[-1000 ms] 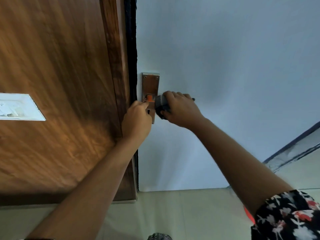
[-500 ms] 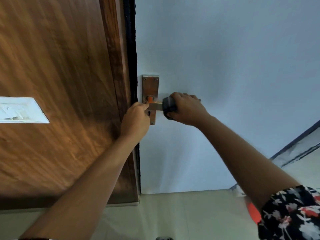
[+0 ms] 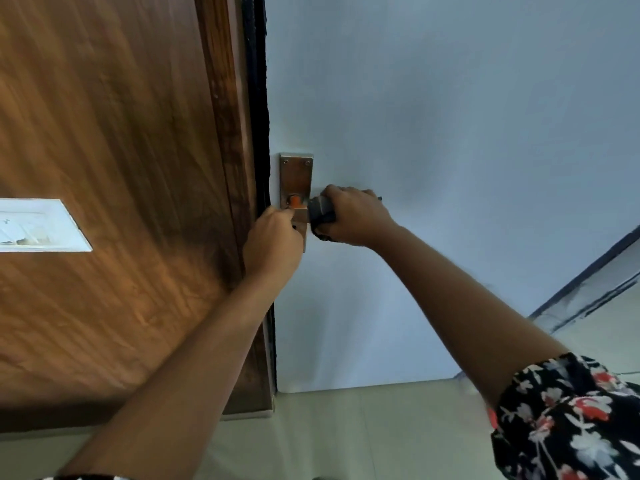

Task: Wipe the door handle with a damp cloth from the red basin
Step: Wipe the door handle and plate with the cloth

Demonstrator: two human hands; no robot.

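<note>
Filling the right half of the frame is your pale blue door [image 3: 450, 133], smooth and matte. The left half is a brown wood panel [image 3: 104, 133] with flowing grain and a glossy sheen; a white rectangular plate [image 3: 38, 225] sits at its left edge. Pale floor [image 3: 346, 427] runs along the bottom of the frame.

At centre, a tall, narrow metal backplate [image 3: 296, 174], coppery and brushed, is screwed to the door's left edge. The door handle [image 3: 300, 215], a flat bar with an orange collar at its root, juts rightward from it.

Your left hand [image 3: 273, 244] is closed in a loose fist, fingertips pinching the handle's near end. Your right hand [image 3: 356, 216], its floral sleeve [image 3: 568, 417] at lower right, has its grip clenched around a dark grey cloth [image 3: 321, 213], bunched and wrapped over the handle's bar.
</note>
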